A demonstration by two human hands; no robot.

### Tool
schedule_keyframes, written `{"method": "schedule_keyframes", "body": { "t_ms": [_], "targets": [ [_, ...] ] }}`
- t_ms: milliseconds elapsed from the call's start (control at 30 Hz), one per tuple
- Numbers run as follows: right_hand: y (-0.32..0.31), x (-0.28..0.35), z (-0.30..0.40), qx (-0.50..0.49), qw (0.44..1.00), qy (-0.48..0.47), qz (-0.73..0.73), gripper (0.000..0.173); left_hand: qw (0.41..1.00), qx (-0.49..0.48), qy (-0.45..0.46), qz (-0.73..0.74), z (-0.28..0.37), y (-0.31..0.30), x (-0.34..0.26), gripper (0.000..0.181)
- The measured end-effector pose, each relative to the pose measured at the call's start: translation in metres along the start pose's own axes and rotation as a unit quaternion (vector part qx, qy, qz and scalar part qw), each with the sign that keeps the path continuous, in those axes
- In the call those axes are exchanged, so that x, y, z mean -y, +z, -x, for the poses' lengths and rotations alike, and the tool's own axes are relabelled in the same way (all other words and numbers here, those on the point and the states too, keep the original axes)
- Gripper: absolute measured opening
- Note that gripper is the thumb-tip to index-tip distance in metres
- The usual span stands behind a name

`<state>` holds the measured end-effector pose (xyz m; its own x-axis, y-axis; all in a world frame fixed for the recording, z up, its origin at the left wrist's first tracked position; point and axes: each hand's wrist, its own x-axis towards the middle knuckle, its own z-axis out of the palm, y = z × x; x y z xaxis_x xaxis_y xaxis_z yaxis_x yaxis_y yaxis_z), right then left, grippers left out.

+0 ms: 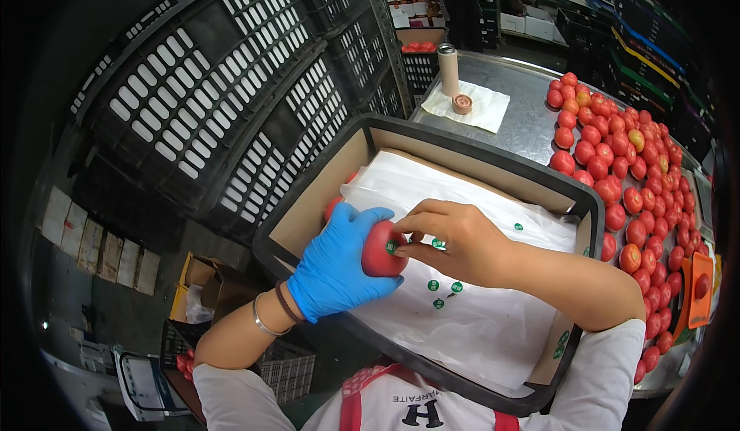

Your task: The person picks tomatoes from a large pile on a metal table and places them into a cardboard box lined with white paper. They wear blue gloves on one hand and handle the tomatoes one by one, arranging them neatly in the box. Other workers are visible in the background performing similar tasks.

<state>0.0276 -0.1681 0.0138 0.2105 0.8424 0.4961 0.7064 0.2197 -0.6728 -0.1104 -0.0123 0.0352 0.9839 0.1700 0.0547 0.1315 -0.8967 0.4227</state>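
Note:
My left hand [338, 266], in a blue glove, grips a red tomato [378, 263] above the crate. A round green sticker [392, 246] with writing shows on the tomato's side. Bare, my right hand [457, 240] has thumb and forefinger against the tomato at that sticker; whether they pinch anything is hidden. Below lies a black-rimmed crate [462, 136] with cardboard-lined walls. White paper [480, 338] covers its inside, and several loose green stickers [457, 286] lie on the paper. At the crate's left side, red tomatoes [332, 206] peek out beside the paper.
Many tomatoes [636, 199] cover the right of the metal table [520, 107]. A beige flask [448, 72] and its cap [462, 104] stand by a white cloth [491, 107]. Stacked black crates [214, 84] rise at left. An orange tray [700, 292] sits far right. A person [459, 6] stands behind.

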Motion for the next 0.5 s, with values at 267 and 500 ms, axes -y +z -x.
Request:
{"method": "schedule_keyframes", "body": {
  "t_ms": [267, 500],
  "targets": [
    [0.012, -0.001, 0.004, 0.004, 0.991, 0.080, -0.107, 0.016, 0.994, -0.067, -0.027, -0.077, 0.002, 0.011, -0.004, 0.073],
    [0.019, -0.005, 0.006, 0.019, 0.991, 0.087, -0.104, 0.015, 0.994, -0.082, -0.022, -0.067, 0.002, 0.015, 0.001, 0.075]
  ]
}}
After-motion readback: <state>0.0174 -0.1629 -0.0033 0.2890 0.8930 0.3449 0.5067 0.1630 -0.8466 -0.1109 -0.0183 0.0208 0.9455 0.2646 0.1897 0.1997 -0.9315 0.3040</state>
